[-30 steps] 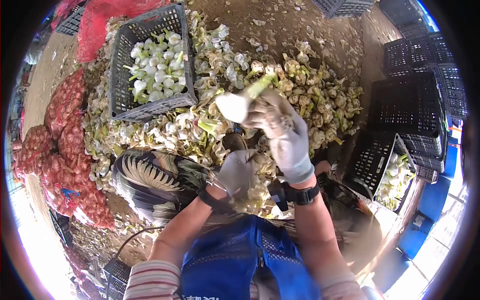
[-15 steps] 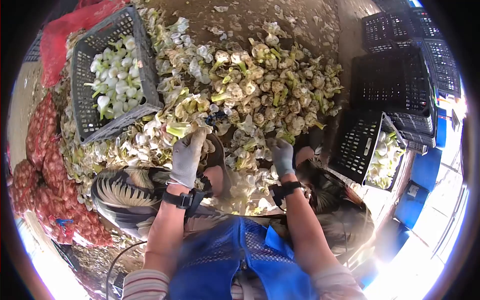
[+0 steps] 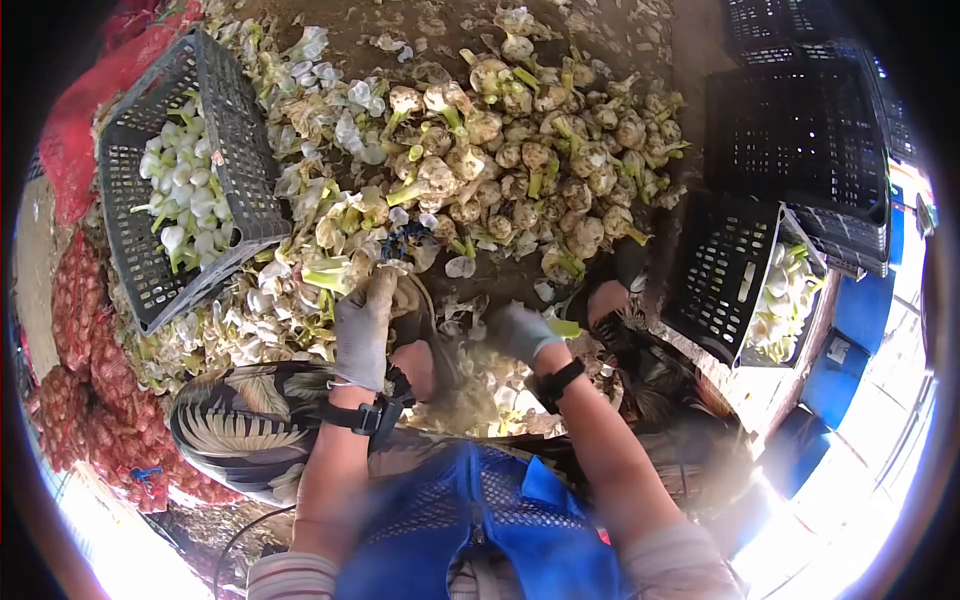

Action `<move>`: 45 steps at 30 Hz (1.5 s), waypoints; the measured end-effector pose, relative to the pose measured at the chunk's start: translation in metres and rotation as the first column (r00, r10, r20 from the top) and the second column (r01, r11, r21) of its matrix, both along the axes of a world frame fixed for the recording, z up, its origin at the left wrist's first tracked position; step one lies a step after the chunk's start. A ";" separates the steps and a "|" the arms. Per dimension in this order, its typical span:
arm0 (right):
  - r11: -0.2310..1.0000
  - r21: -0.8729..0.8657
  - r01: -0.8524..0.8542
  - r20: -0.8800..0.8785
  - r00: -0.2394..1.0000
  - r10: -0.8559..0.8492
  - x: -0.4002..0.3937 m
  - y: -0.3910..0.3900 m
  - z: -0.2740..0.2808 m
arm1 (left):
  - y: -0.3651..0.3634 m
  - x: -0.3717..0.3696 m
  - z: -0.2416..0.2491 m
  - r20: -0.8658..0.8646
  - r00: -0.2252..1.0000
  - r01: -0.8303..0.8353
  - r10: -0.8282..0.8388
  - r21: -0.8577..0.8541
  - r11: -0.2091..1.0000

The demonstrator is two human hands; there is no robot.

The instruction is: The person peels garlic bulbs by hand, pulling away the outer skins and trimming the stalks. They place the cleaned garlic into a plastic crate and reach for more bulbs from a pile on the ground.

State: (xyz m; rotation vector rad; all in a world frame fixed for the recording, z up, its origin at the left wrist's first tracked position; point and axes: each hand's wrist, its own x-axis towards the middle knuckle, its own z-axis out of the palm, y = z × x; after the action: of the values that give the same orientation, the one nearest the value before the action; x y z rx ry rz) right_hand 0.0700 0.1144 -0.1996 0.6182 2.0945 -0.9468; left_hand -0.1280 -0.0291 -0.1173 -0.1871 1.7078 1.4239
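2 gloved hands are down among the garlic in front of you. The unpeeled garlic heap [image 3: 520,150] lies straight ahead on the dirt: dirty tan bulbs with stubby green stems, packed close together. Nearer to you, pale peeled skins [image 3: 270,300] spread in a loose drift from your knees to the crate on your left.

Your left hand [image 3: 365,325] lies flat with fingers stretched out, resting on the skins just below a green-stemmed bulb [image 3: 330,272]; it clasps nothing that shows. Your right hand [image 3: 520,332] is curled, and a bit of green stem [image 3: 565,327] pokes out at its right edge, so it seems closed around a bulb, though the bulb itself is hidden by the glove and blurred.

The grey crate [image 3: 215,120] on your left stands tilted, its near corner sunk in the skins, and holds clean white bulbs with green stems. On your right a black crate [image 3: 725,275] holds more white bulbs at its far side, with 1 empty black crate [image 3: 800,140] just beyond it. Red mesh sacks [image 3: 85,330] line the far left. A strip of bare dirt [image 3: 505,280] opens between your hands and the heap; both sides are hemmed in by crates.
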 end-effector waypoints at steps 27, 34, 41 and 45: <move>0.504 -0.462 0.730 -0.504 0.253 -0.826 -0.056 -0.006 0.125 | -0.002 0.026 0.067 -0.673 0.567 0.519 -0.475 -0.155 0.840; 0.278 -0.682 0.676 -0.360 0.021 -0.933 -0.013 0.007 0.117 | -0.014 0.040 0.087 -0.440 0.780 0.499 -0.446 0.007 0.866; 0.453 -0.613 0.648 -0.438 0.199 -0.877 -0.004 -0.040 0.129 | -0.005 0.064 0.092 -0.540 0.777 0.506 -0.324 0.230 0.831; 0.275 -0.727 0.630 -0.284 0.089 -0.955 -0.011 -0.042 0.144 | -0.004 0.078 0.096 -0.524 0.796 0.497 -0.304 0.276 0.823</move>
State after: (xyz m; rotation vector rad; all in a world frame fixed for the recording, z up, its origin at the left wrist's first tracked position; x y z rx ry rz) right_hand 0.0590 0.0728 -0.0553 1.4815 1.8048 -2.6628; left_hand -0.0496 -0.0326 -0.0217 0.7743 1.6275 1.5124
